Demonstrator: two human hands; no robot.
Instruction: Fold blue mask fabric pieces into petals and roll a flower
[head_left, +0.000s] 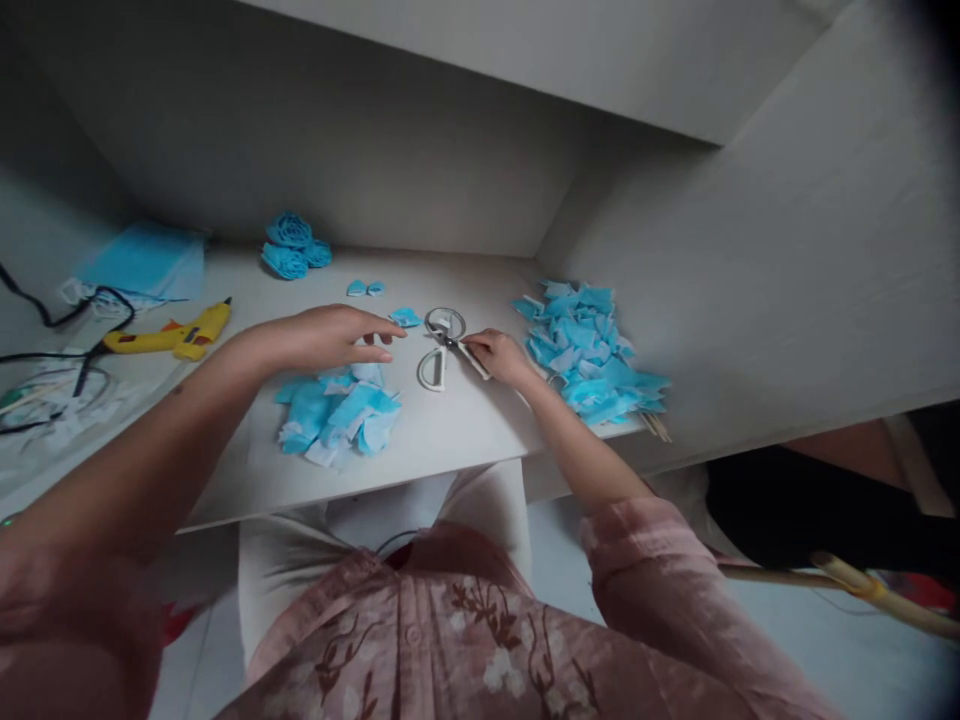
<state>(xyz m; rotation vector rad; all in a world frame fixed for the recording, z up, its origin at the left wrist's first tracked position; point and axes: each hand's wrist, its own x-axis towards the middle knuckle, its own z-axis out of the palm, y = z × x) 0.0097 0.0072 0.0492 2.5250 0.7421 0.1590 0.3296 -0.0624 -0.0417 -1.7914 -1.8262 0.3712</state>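
Note:
A pair of scissors with pale loop handles lies on the white desk, handles spread apart. Fingers of my right hand are closed at the blade end of the scissors, covering part of it. My left hand hovers to the left, holding nothing, thumb and fingers apart. Its fingertips are close to a small folded blue piece. Below my left hand lies a pile of cut blue and white pieces. A larger pile of such pieces sits right of my right hand.
Rolled blue flowers and a small blue bow-like pair lie toward the back. On the left are a yellow glue gun, black cables and stacked blue masks. Thin sticks jut over the front edge. A shelf overhangs; a side panel stands right.

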